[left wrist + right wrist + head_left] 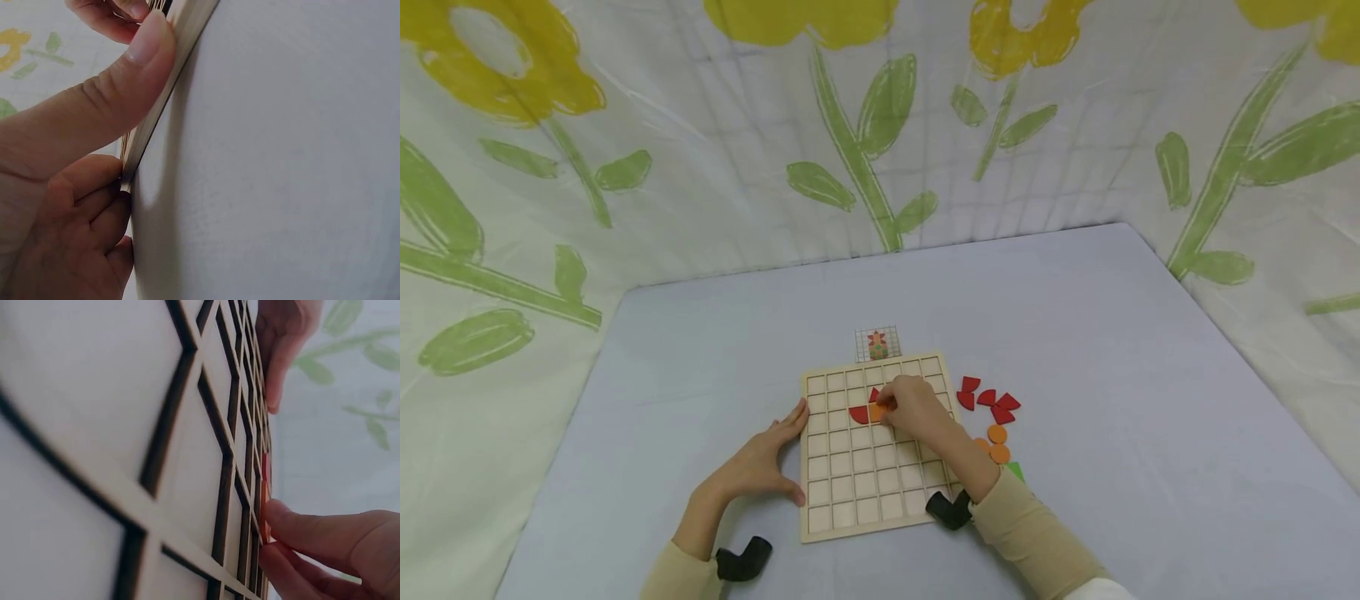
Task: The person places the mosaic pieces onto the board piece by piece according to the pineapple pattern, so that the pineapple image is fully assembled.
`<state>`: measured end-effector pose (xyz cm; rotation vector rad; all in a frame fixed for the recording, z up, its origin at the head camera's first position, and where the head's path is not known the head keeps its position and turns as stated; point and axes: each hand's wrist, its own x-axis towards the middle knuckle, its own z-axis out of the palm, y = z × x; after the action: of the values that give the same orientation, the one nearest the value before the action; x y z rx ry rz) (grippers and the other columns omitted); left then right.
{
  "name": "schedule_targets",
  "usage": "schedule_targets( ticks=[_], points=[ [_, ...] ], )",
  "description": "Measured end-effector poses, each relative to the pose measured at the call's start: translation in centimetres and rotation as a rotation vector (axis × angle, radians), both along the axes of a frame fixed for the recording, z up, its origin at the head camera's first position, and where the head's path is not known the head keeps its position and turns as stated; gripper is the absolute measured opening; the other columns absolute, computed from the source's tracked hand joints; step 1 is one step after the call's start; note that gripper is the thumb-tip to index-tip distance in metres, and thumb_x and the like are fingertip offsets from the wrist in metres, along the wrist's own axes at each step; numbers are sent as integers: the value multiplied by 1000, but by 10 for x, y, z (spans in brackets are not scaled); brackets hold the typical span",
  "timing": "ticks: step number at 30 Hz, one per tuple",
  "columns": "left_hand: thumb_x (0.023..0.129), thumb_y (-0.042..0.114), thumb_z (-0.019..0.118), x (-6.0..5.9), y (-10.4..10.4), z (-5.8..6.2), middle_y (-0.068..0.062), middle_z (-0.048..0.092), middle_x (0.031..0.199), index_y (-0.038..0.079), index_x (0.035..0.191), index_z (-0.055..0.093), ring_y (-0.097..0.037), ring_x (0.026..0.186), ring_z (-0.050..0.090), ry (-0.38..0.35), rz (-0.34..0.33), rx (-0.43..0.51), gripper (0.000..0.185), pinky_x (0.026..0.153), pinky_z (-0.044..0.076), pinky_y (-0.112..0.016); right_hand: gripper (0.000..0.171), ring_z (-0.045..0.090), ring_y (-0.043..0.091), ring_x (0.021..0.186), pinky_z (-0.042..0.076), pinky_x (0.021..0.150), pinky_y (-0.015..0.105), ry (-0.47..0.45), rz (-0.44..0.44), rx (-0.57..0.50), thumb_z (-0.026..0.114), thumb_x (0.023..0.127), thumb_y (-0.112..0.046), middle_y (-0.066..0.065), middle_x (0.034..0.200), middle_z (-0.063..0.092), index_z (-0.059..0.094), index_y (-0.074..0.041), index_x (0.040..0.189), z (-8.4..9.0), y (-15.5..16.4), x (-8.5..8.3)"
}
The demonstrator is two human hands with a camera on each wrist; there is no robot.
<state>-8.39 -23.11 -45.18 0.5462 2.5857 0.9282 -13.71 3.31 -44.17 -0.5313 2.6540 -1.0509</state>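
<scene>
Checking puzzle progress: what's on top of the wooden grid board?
On the wooden grid board lie a red quarter-circle piece and an orange piece under the right hand; cells beneath that hand are hidden.

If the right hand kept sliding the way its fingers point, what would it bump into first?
Probably the red piece lying in the wooden grid board. The right hand points left across the board, fingertips on an orange piece, and the red one sits just beyond it.

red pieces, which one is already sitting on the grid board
The red quarter-circle piece in the board's third row, just left of the right hand. The other red pieces lie loose on the table, right of the wooden board.
</scene>
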Motion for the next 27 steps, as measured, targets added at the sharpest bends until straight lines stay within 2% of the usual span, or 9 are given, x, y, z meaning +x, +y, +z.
schedule_targets(
  ticks=[6, 10, 14, 22, 27],
  points=[
    [51, 28, 95, 0, -1, -3, -22, 17, 157, -9, 148, 27, -43, 142, 21, -4, 1, 5, 124, 115, 18, -54, 18, 64, 18, 81, 55, 68, 26, 3, -18, -71, 75, 83, -5, 6, 90, 71, 75, -2, 100, 5, 9, 2],
    [51, 29, 94, 0, -1, -3, -22, 16, 157, -9, 148, 26, -43, 142, 20, -2, -3, 9, 124, 115, 17, -54, 19, 68, 23, 87, 58, 71, 31, -15, -101, -150, 73, 85, -7, 10, 97, 72, 74, -1, 103, 13, 26, -3],
    [52, 29, 94, 0, -1, -2, -22, 16, 157, -9, 148, 25, -42, 142, 20, 1, -5, 7, 125, 116, 17, -54, 22, 68, 28, 91, 58, 74, 36, -41, -172, -177, 71, 87, -6, 14, 101, 72, 72, 2, 107, 19, 55, -13],
    [53, 31, 94, -1, -2, -1, -22, 16, 157, -9, 148, 25, -42, 142, 20, 3, -15, 6, 124, 115, 17, -55, 25, 64, 33, 97, 56, 82, 42, -113, -294, -133, 69, 88, -5, 19, 105, 70, 70, 4, 111, 11, 116, -32],
    [53, 30, 94, -1, -2, -2, -23, 15, 157, -9, 148, 25, -43, 142, 20, -2, -14, 11, 124, 115, 18, -56, 23, 61, 28, 90, 54, 73, 34, -168, -302, -40, 70, 86, -5, 16, 99, 70, 71, 4, 108, 6, 132, -38]
  ],
)
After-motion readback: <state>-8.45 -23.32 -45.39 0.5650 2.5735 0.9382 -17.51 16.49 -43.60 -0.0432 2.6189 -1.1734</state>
